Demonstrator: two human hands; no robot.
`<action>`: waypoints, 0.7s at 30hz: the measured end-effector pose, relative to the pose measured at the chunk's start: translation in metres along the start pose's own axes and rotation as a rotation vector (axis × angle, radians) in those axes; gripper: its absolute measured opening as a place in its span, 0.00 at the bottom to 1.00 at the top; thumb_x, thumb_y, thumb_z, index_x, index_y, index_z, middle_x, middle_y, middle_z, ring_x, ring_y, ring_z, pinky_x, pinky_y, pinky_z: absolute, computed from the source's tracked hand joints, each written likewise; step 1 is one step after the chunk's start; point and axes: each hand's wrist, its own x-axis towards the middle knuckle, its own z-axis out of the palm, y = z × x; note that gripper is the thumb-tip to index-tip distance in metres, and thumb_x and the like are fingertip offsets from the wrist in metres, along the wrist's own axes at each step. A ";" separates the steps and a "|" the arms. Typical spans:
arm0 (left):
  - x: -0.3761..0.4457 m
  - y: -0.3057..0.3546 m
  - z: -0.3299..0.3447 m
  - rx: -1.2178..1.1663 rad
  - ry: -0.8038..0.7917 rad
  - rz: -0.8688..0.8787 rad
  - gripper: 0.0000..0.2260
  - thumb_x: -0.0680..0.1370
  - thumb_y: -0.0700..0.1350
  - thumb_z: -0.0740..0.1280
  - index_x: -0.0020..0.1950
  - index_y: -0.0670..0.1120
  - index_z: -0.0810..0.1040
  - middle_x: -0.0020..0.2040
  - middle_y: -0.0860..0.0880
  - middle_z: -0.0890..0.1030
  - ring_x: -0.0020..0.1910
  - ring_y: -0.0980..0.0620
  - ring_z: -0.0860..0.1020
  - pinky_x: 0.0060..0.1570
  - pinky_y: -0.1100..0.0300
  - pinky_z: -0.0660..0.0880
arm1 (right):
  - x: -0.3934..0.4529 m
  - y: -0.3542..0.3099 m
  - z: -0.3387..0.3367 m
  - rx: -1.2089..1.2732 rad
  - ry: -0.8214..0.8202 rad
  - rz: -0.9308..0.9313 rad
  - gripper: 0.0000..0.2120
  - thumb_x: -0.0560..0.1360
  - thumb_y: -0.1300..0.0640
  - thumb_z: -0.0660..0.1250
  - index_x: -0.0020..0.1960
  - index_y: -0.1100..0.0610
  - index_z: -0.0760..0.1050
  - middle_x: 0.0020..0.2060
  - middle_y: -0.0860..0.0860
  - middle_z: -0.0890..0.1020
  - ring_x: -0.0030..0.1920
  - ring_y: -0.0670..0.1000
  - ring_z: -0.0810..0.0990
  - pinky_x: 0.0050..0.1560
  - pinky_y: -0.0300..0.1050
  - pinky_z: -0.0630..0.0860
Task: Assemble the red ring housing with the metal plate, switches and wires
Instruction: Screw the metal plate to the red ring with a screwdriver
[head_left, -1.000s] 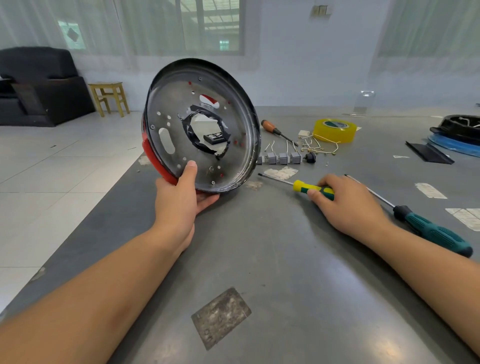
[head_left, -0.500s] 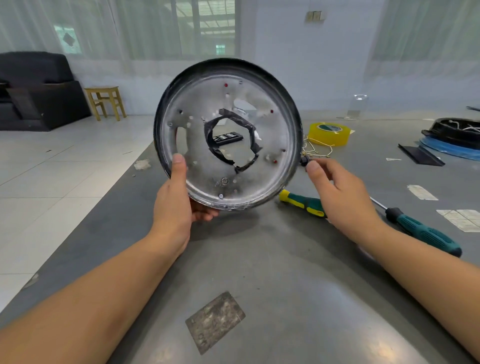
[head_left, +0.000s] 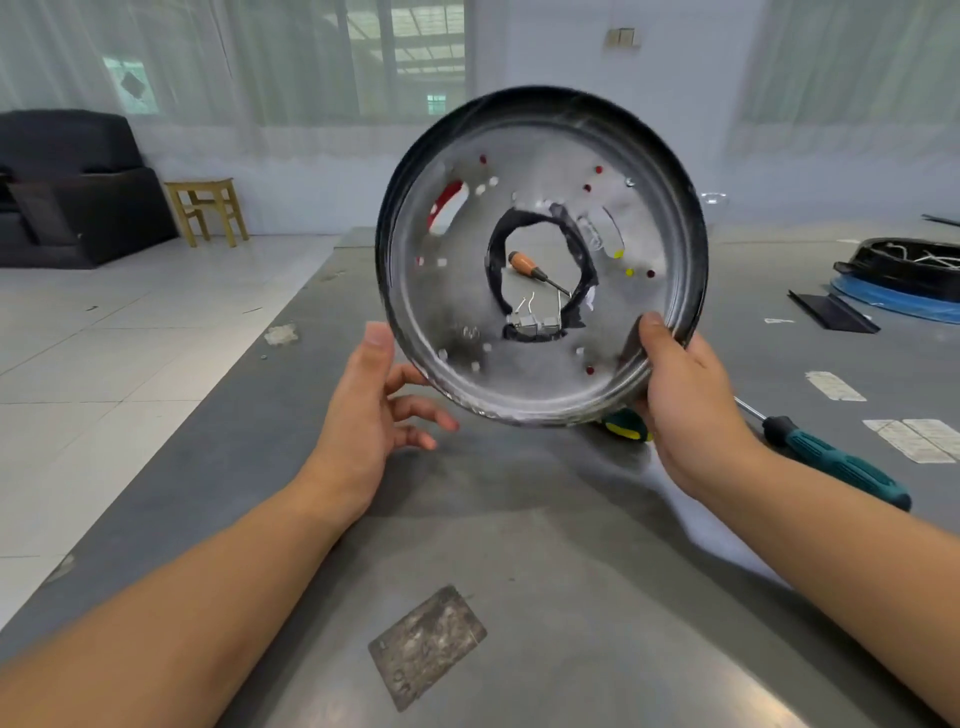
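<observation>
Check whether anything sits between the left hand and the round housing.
Nothing visible does. The left hand is open right beside the housing rim, with only a small gap. The right hand already grips the opposite edge.

Bare tabletop (head_left: 519, 545) between forearms open for passage. Raised metal plate (head_left: 540, 364) blocks route to switches (head_left: 535, 326) and orange-handled screwdriver (head_left: 535, 270) behind it. Teal-handled screwdriver (head_left: 836, 462) lies across right side; black housing (head_left: 904, 270) far right.
</observation>
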 end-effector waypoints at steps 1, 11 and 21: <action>-0.002 0.001 0.004 -0.021 0.001 -0.019 0.39 0.73 0.73 0.61 0.70 0.44 0.76 0.57 0.37 0.81 0.37 0.46 0.83 0.29 0.56 0.78 | -0.003 0.000 0.005 0.097 -0.013 0.034 0.10 0.85 0.52 0.60 0.60 0.49 0.79 0.50 0.45 0.88 0.52 0.49 0.86 0.55 0.51 0.83; -0.023 -0.007 0.040 -0.196 -0.066 -0.224 0.17 0.82 0.46 0.69 0.70 0.41 0.79 0.62 0.43 0.86 0.63 0.42 0.84 0.57 0.47 0.84 | -0.037 0.014 0.030 0.350 -0.261 0.148 0.16 0.82 0.64 0.62 0.69 0.56 0.70 0.57 0.56 0.85 0.55 0.56 0.86 0.49 0.50 0.83; -0.013 -0.013 0.035 -0.246 0.079 -0.176 0.19 0.84 0.38 0.67 0.75 0.42 0.73 0.62 0.43 0.86 0.59 0.44 0.86 0.56 0.46 0.85 | -0.040 0.011 0.031 0.065 -0.285 0.361 0.13 0.82 0.52 0.65 0.62 0.59 0.76 0.49 0.60 0.87 0.44 0.62 0.88 0.43 0.50 0.85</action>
